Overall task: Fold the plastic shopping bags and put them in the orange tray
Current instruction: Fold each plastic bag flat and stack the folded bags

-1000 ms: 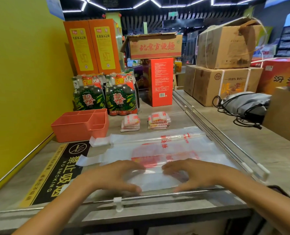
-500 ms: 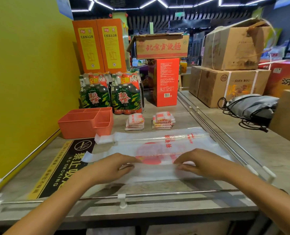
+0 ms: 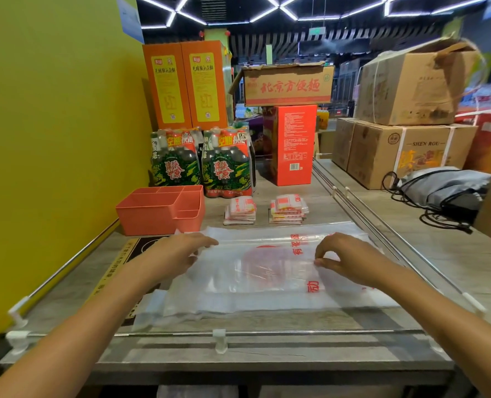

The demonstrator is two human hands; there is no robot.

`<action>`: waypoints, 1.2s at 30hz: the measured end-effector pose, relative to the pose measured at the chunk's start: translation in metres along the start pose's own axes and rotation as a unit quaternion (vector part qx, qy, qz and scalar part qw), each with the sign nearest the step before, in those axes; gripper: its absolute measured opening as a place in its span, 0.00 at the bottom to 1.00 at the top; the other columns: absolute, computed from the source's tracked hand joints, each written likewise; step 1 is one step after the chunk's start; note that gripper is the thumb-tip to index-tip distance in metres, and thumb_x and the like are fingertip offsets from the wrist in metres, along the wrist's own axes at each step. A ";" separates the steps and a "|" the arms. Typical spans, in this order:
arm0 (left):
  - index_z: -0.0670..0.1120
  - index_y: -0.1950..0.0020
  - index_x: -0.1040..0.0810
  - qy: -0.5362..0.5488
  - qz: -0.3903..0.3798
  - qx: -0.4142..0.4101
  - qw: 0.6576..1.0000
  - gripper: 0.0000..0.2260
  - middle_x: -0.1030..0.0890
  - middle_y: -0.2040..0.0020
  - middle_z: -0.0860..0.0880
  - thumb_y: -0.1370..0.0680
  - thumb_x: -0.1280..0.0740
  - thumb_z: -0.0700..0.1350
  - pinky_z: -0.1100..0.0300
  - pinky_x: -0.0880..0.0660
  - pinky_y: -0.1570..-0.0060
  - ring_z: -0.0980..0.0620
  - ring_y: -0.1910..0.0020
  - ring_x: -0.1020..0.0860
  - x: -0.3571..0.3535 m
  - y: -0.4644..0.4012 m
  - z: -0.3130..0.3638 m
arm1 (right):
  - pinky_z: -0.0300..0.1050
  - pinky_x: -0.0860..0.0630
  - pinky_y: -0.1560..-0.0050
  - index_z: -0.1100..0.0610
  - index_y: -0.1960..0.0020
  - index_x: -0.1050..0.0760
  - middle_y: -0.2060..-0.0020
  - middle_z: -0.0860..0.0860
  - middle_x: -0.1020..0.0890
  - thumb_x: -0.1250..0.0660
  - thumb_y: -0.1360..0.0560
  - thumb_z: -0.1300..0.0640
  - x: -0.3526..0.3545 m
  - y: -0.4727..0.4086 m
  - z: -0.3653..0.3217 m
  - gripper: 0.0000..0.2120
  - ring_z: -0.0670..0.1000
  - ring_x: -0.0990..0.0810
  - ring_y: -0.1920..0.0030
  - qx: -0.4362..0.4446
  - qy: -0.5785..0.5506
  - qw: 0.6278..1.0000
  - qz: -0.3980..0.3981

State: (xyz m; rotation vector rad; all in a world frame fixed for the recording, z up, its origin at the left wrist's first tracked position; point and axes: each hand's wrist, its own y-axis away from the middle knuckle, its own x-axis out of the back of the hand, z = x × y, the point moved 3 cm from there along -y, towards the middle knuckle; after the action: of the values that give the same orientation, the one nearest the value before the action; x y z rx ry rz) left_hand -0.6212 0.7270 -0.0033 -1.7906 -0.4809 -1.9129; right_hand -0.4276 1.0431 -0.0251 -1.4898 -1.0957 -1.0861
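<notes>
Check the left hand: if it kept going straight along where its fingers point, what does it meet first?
The left hand points right, low along the clear plastic bag. It would slide over that bag toward the right hand, which pinches the same bag; depth is uncertain.

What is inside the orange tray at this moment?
The orange tray has several compartments; the parts of them in view hold nothing. Its near wall hides the compartment floors. Two stacks of folded bags lie beside it on the counter.

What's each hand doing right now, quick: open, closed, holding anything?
Left hand: fingers on the plastic bag; whether it pinches the fold cannot be told.
Right hand: fingertips pinch the folded-over edge of the bag.
</notes>
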 end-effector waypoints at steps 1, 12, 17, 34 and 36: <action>0.59 0.25 0.31 -0.014 -0.008 0.010 1.000 0.29 0.29 0.28 0.60 0.21 0.34 0.34 0.60 0.27 0.39 0.57 0.37 0.26 -0.001 -0.002 -0.003 | 0.43 0.26 0.39 0.45 0.43 0.19 0.42 0.42 0.20 0.31 0.22 0.46 -0.005 -0.001 0.000 0.09 0.46 0.24 0.39 0.006 0.001 1.000 0.010; 0.56 0.22 0.36 -0.112 -0.020 -0.051 0.992 0.23 0.38 0.21 0.56 0.16 0.42 0.41 0.46 0.32 0.28 0.51 0.23 0.37 -0.013 0.008 0.053 | 0.48 0.36 0.24 0.45 0.27 0.29 0.25 0.45 0.30 0.34 0.19 0.53 -0.039 -0.007 -0.039 0.21 0.49 0.34 0.24 0.156 0.047 0.985 0.056; 0.53 0.19 0.43 -0.056 -0.092 -0.100 0.989 0.24 0.41 0.19 0.53 0.15 0.44 0.52 0.54 0.36 0.27 0.52 0.24 0.38 -0.040 0.023 0.097 | 0.44 0.40 0.23 0.41 0.21 0.42 0.22 0.41 0.38 0.46 0.16 0.42 -0.050 0.003 -0.087 0.24 0.44 0.39 0.24 0.160 -0.034 0.984 -0.077; 0.57 0.43 0.20 -0.081 0.120 -0.110 0.983 0.17 0.16 0.55 0.56 0.30 0.25 0.44 0.57 0.22 0.70 0.52 0.56 0.17 -0.046 -0.005 0.066 | 0.47 0.26 0.39 0.47 0.25 0.32 0.32 0.53 0.22 0.39 0.17 0.59 -0.039 -0.017 -0.106 0.22 0.56 0.21 0.38 0.123 0.045 0.991 -0.026; 0.58 0.40 0.19 -0.078 0.121 -0.118 0.982 0.20 0.15 0.50 0.56 0.29 0.25 0.43 0.57 0.21 0.67 0.53 0.53 0.17 -0.047 -0.007 0.065 | 0.49 0.24 0.42 0.46 0.26 0.31 0.35 0.52 0.20 0.38 0.18 0.59 -0.040 -0.020 -0.103 0.22 0.56 0.20 0.40 0.122 0.047 0.991 -0.014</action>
State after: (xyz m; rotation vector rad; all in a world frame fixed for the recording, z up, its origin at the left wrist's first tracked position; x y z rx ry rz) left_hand -0.5700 0.7735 -0.0439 -2.0550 -0.0804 -1.7280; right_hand -0.4664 0.9399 -0.0454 -1.2235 -1.1424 -0.9923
